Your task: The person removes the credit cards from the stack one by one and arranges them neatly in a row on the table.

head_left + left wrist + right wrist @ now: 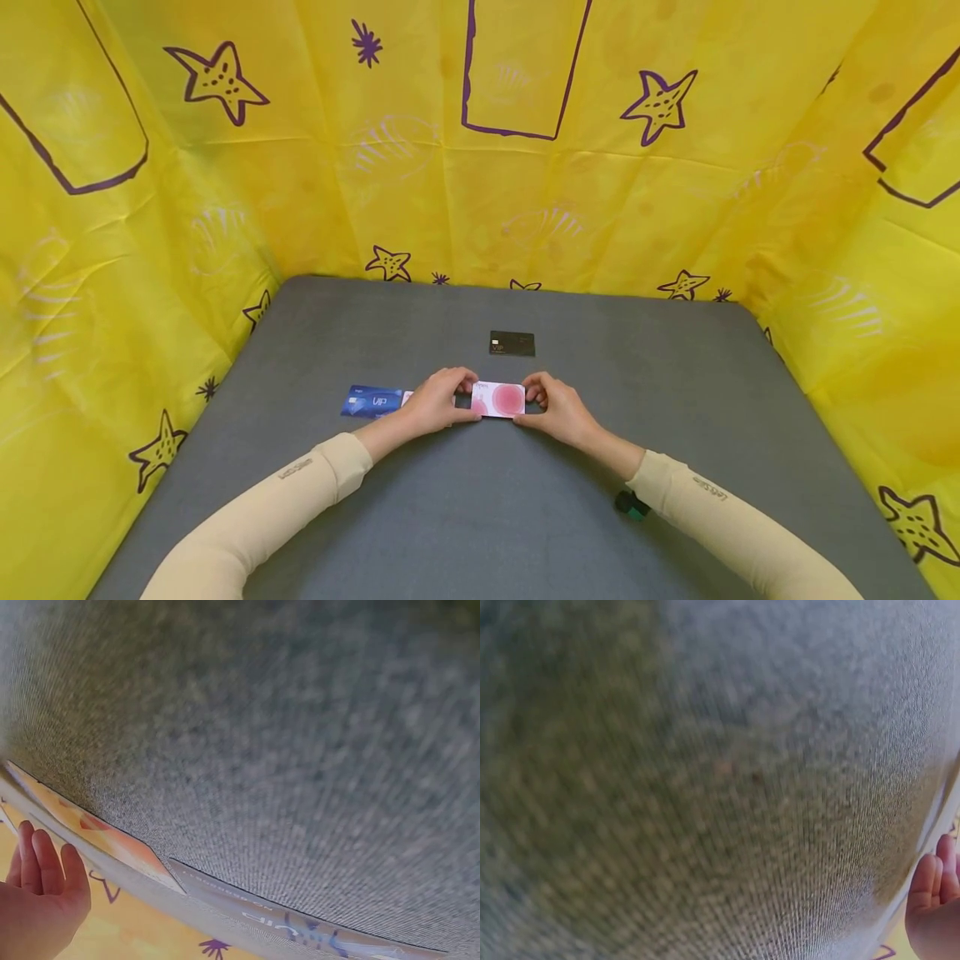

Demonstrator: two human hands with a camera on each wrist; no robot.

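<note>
Pink card [500,399] lies flat on the gray mat [480,500], near its middle, and you hold it at both short ends. Your left hand [437,402] curls its fingers over the left end; your right hand [558,408] pinches the right end the same way. A blue card [372,401] lies just beside your left hand, partly hidden under it. A black card [512,343] lies on the mat beyond the pink one, apart from it. Both wrist views show mostly blurred mat.
</note>
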